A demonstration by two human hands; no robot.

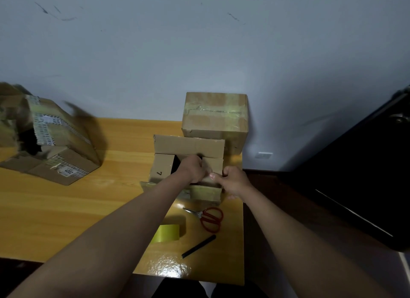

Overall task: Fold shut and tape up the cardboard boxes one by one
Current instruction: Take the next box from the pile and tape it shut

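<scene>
Head view: the open cardboard box (pixel 186 162) sits at the middle of the wooden tabletop (pixel 66 209), in front of a taped box (pixel 215 120). The left hand (pixel 194 169) curls over a flap at the opening; the right hand (pixel 233 182) grips the near flap, thumb on top. Red scissors (pixel 210 218), yellow tape roll (pixel 169 232) and black pen (pixel 198 246) lie nearer.

both hands (pixel 218 178) on open box (pixel 188 160), scissors (pixel 208 218)
</scene>
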